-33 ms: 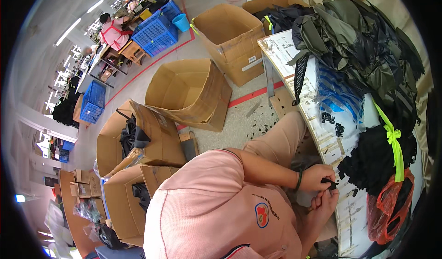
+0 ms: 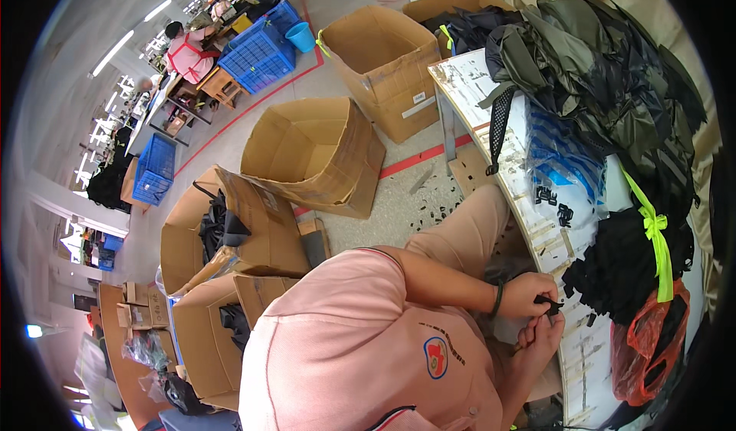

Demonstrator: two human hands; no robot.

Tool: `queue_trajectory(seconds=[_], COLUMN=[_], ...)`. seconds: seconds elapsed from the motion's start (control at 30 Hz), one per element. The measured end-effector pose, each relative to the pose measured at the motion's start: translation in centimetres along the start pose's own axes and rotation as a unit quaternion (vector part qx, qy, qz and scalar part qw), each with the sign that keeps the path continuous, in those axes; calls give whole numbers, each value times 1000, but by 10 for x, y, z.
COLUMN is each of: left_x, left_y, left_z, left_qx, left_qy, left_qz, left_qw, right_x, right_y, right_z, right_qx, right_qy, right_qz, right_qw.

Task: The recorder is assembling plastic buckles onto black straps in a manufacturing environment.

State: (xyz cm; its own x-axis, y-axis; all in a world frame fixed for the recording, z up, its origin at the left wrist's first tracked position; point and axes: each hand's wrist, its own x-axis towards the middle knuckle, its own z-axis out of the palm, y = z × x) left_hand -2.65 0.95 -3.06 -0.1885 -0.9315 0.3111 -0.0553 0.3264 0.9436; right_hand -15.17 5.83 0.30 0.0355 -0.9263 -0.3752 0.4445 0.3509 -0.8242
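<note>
Pinching a small black piece of soft-looking material (image 2: 547, 304): left hand (image 2: 527, 295), dark band at wrist, fingers narrow. Right hand (image 2: 541, 337) curled close below, fingertips narrowed on the same piece. Position: near edge of worn white tabletop (image 2: 584, 352). Beyond: heaped short black strips (image 2: 613, 256), neon-yellow tie (image 2: 658, 239), crumpled translucent red plastic bag (image 2: 633, 354).

piece (image 2: 547, 305) in hands (image 2: 527, 294); cartons (image 2: 314, 159) left of table (image 2: 579, 354); bundle (image 2: 613, 258) on table
</note>
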Motion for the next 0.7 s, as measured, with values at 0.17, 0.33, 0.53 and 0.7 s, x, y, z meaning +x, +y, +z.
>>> queue_trajectory(seconds=[0.17, 0.33, 0.53, 0.7], left_x=[0, -1, 10, 32], left_y=[2, 6, -3, 22], left_z=[-3, -2, 10, -34], left_qx=[3, 3, -317, -51], left_qy=[-16, -34, -158, -492], left_qz=[7, 28, -160, -127], left_qw=[1000, 999, 921, 860], right_x=[4, 7, 8, 1], right_y=[-3, 2, -14, -24], right_z=[-8, -15, -35, -52], right_qx=[51, 104, 160, 20], right_qy=[-64, -44, -71, -179], right_qz=[23, 24, 83, 161], right_qw=[996, 993, 981, 970])
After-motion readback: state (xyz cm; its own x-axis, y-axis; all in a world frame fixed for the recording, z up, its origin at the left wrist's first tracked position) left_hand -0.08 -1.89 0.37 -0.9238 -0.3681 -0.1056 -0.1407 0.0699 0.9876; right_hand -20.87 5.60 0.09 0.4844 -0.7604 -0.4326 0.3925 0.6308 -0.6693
